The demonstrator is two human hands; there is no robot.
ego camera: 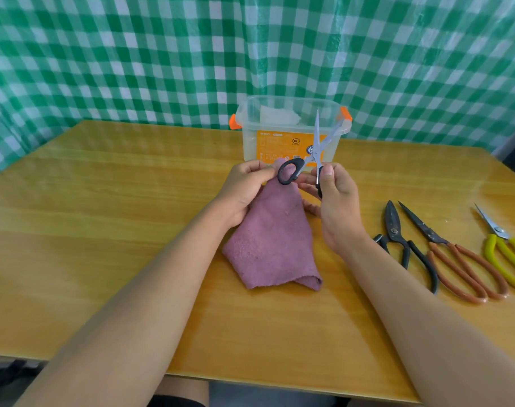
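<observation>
Right hand (335, 198) is gripping the scissors (315, 155) by one black handle, thumb pressing on top, fingers curling round underneath. Scissors are being held up above the table (103, 230), in front of the box (279, 136), blades spreading apart and pointing up and away. The other handle loop is sticking out left, free of fingers inside it. Left hand (244, 192) is pinching the top of the pink cloth (273, 248), thumb and fingers clamping together on it, right beside that loop; can't tell if it is touching the loop. Cloth is hanging down between the two hands, lower part lying on the table at centre, bottom edge folding over.

Box is clear plastic with orange clips and an orange label, something white inside. Three more pairs are lying at right on the table, blades closed: black shears (394, 230), brown-handled shears (456, 265), yellow-handled snips (503, 248). Green check curtain (162, 54) is hanging behind.
</observation>
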